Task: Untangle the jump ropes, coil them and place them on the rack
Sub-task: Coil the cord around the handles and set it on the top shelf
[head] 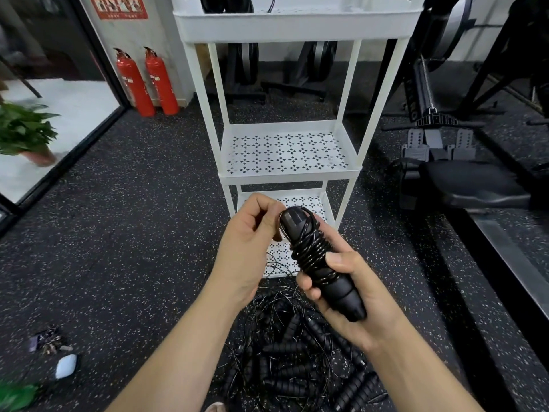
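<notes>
My right hand [344, 295] grips a pair of black jump rope handles [322, 263] held together, with thin black cord wound in several turns around their upper half. My left hand [249, 242] is curled beside the top of the handles and pinches the cord's end there. Below my hands, a tangled pile of black jump ropes [297, 361] with several ribbed handles lies on the floor. The white three-tier rack [292, 173] stands just behind, its middle shelf bare; dark items sit on its top tier.
Speckled black rubber floor all around. Two red fire extinguishers [148, 81] stand at the back left by a glass wall. A rowing machine [463, 179] fills the right side. Keys and a small white case [66, 365] lie at the lower left.
</notes>
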`<state>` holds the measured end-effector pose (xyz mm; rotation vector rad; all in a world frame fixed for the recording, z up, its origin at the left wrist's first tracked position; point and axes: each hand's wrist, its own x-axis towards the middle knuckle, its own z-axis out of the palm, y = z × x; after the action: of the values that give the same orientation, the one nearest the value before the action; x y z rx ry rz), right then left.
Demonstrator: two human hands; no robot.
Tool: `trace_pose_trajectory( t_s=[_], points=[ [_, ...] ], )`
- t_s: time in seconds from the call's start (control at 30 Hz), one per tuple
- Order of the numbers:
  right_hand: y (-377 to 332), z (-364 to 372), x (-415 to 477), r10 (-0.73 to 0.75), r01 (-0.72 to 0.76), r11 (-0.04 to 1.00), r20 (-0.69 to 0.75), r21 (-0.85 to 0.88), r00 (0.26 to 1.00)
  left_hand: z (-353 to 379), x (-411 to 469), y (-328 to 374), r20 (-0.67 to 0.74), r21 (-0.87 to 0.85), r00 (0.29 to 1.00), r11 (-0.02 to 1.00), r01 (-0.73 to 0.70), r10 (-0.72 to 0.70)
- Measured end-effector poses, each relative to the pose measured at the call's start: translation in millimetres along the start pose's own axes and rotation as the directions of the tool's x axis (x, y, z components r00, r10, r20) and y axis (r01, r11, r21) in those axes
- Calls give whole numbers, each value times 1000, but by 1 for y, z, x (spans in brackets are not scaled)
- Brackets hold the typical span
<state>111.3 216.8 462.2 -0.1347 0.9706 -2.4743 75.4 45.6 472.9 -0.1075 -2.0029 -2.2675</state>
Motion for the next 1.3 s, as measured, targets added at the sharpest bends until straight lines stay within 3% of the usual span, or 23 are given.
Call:
trace_pose_trajectory(
  t_s=[0.13,0.27,0.47,0.6,0.87,1.0,1.1,1.3],
  points=[
    [5,-1,4,-44,37,997,-108,-65,993,6,-4,-5,-70,111,998,994,18,-10],
    [4,6,4,-143,82,954,-197,-288,970,2,-3,-5,-47,-75,987,986,149,-152],
    [2,12,2,-208,108,924,-246,-366,947,10,-4,-9,-90,-106,982,982,156,-165],
    [3,15,-2,-303,144,844,-238,-516,923,15,-5,-6,-113,-170,967,963,208,-228],
    [9,17,1,-234,136,936,-286,-326,929,23,-10,-5,-62,-210,988,970,125,-141],
    [5,25,9,-296,131,866,-284,-482,912,15,-5,-4,19,-314,983,932,179,-183],
    [3,31,12,-319,134,861,-315,-490,894,7,1,-4,61,-284,980,939,197,-187],
    [3,39,4,-265,81,845,-282,-528,922,6,9,8,-70,-159,980,972,172,-185]
  ],
)
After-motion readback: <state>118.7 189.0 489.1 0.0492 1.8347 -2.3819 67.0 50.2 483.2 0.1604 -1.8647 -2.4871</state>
